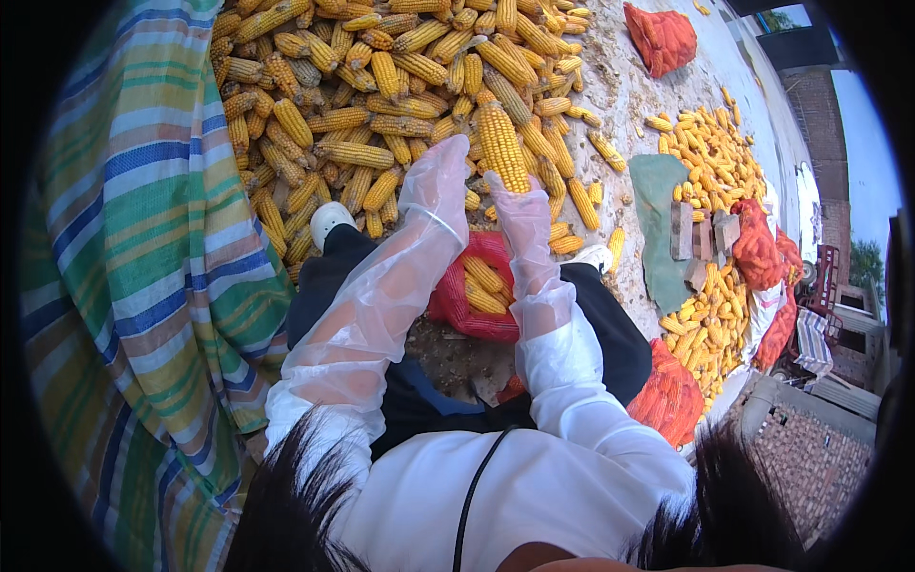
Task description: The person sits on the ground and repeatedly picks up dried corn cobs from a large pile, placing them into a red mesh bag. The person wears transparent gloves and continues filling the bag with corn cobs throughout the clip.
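Note:
Both hands wear long clear plastic gloves. My right hand [520, 207] grips the lower end of a large yellow corn cob [502, 143], which points up toward the heap. To its left, my left hand [437, 171] reaches the near edge of the heap of corn cobs [357, 114]; the plastic blurs its fingers, and whether they hold anything is unclear. Between my legs, below both hands, a red mesh sack [475, 325] stands with its mouth open. Several yellow cobs [486, 282] lie inside it.
A striped tarpaulin [164, 214] hangs along the left. On the right are another corn heap [715, 157], a green cloth [654, 229], bricks [681, 230] and a filled red mesh sack [665, 393]. Another red sack [661, 39] sits farther off. Loose cobs [607, 150] lie on the ground.

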A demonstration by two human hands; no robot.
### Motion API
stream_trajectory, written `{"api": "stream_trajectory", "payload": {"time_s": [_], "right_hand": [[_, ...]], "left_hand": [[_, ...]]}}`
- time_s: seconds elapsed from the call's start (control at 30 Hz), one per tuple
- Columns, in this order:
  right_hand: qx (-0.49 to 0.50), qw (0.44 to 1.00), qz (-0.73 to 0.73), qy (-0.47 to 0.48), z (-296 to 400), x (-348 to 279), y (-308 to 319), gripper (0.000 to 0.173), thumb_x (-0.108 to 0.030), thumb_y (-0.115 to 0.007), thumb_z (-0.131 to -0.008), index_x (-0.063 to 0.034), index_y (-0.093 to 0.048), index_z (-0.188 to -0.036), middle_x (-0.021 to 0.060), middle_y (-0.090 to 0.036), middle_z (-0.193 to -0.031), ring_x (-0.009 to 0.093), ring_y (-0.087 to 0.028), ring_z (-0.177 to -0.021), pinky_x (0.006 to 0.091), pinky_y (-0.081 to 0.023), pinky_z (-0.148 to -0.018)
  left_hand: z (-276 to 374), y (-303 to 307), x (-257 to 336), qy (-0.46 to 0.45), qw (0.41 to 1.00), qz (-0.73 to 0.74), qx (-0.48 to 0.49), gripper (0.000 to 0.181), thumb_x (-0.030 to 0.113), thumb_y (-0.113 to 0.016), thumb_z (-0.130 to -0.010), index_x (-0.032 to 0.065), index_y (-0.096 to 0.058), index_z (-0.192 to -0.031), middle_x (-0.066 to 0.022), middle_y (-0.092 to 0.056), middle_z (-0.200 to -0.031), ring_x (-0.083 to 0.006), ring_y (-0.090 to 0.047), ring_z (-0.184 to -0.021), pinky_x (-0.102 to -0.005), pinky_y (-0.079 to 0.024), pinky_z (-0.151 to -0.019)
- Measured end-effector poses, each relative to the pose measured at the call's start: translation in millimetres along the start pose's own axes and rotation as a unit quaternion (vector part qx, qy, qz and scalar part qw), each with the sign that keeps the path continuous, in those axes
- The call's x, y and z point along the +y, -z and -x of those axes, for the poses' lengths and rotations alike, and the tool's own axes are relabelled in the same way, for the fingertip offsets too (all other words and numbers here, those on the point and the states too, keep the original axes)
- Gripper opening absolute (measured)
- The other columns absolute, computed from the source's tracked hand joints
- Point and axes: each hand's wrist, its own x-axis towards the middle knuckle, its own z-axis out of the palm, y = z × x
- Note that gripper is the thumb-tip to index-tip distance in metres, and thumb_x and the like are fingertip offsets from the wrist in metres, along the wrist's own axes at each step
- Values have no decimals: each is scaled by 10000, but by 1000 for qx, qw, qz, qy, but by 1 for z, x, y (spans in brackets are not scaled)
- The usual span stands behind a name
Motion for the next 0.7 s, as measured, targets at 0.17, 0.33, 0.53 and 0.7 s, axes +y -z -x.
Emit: {"api": "stream_trajectory", "payload": {"time_s": [0.17,0.33,0.53,0.7], "right_hand": [[41,996,28,80,30,-24,1,630,-427,-817,-821,11,-606,-1222,155,-732,-1002,264,-726,-910,346,-552,-791],[-53,988,-144,34,43,-47,17,617,-341,-794,-869,67,-588,-1283,183,-724,-1083,218,-709,-935,316,-552,-827],[34,992,-6,124,38,-72,19,587,-276,-809,-862,111,-604,-1253,137,-720,-1038,124,-673,-871,258,-538,-770],[17,969,-246,19,27,-60,9,457,-322,-811,-859,75,-697,-1052,49,-678,-810,81,-577,-683,238,-457,-611]], "left_hand": [[5,-2,6,52,981,93,-164,319,169,-685,-953,0,-600,-1210,-85,-664,-1079,-214,-644,-980,-368,-509,-916],[-3,5,6,72,959,180,-206,250,74,-686,-933,-6,-602,-1155,-103,-659,-1047,-226,-660,-908,-368,-563,-837],[4,3,2,130,940,235,-212,209,85,-682,-934,0,-619,-1114,-90,-659,-1020,-215,-657,-939,-365,-568,-831],[-6,5,-7,102,949,223,-201,289,111,-688,-916,-15,-587,-1155,-88,-657,-973,-228,-666,-863,-352,-573,-762]]}}
